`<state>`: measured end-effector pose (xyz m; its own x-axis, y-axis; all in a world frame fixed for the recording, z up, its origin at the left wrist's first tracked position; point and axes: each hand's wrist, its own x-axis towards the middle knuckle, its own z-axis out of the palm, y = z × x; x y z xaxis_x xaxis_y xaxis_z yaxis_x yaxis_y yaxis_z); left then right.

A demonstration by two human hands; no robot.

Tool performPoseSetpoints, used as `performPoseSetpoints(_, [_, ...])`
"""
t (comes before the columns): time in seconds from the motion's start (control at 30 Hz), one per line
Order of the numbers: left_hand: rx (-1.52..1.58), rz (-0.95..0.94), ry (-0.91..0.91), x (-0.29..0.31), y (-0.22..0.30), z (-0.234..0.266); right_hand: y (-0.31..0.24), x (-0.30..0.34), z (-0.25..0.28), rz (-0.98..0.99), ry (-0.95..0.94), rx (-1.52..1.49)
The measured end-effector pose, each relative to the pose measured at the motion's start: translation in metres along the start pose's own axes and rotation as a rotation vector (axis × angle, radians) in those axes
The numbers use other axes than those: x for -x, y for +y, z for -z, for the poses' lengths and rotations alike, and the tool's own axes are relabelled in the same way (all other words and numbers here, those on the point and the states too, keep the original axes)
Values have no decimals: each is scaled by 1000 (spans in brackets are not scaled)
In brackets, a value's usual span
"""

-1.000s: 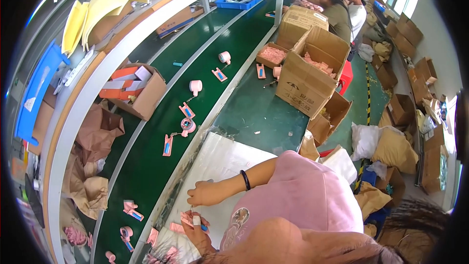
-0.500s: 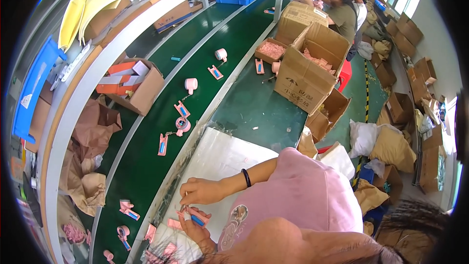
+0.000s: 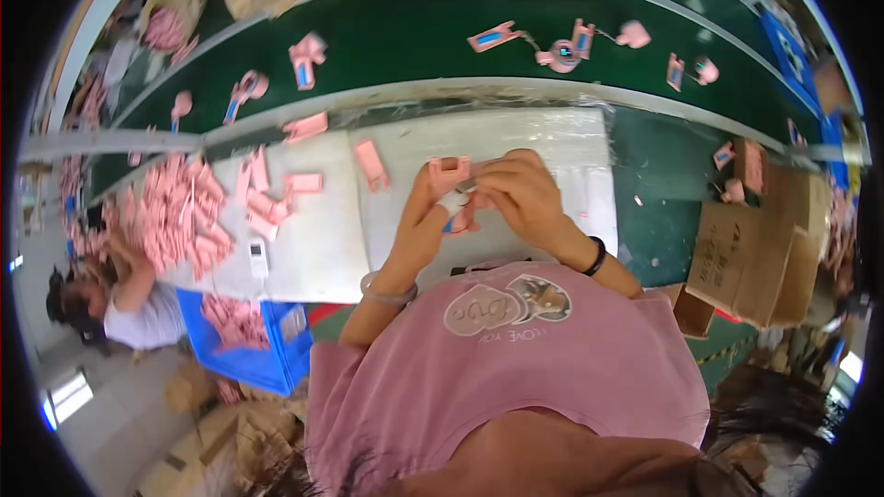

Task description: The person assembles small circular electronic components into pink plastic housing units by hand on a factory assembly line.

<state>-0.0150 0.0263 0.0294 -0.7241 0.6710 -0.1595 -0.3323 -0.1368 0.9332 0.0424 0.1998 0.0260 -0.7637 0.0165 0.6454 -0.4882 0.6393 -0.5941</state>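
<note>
A pink plastic housing (image 3: pixel 449 171) is gripped in my left hand (image 3: pixel 425 213), above the white-covered bench. Below it, close to my palm, a pink part with a bit of blue (image 3: pixel 458 221) shows between the hands. My right hand (image 3: pixel 527 195) is closed, its fingertips pinched together against the housing's right side. A small greyish piece shows at those fingertips; its kind is too blurred to tell. To the left of my hands a loose pink cover (image 3: pixel 371 166) lies on the sheet.
Several pink covers are heaped (image 3: pixel 180 212) on the left, near a small white device (image 3: pixel 258 258). A blue crate (image 3: pixel 293 350) holds more. Pink assemblies with blue cylinders (image 3: pixel 497 38) lie on the green conveyor (image 3: pixel 396 37). A cardboard box (image 3: pixel 723 258) stands right; a co-worker (image 3: pixel 138 304) sits left.
The view has swung left, bringing the pink heap, blue crate and co-worker into sight. Both hands still hold close together, and the housing is now raised between them.
</note>
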Motion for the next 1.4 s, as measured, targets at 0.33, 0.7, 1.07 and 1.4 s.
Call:
performPoseSetpoints(0.33, [-18,8,-78,6,12,-8,-1,0,-6,19,37,21])
performPoseSetpoints(0.7, [-67,51,-97,6,13,-8,-1,2,-8,34,50,26])
performPoseSetpoints(1.07, [20,-97,-39,10,1,-6,-4,-4,-11,31,29,42])
performPoseSetpoints(1.4, [-137,-99,59,6,-7,-6,-2,-7,-10,56,0,80])
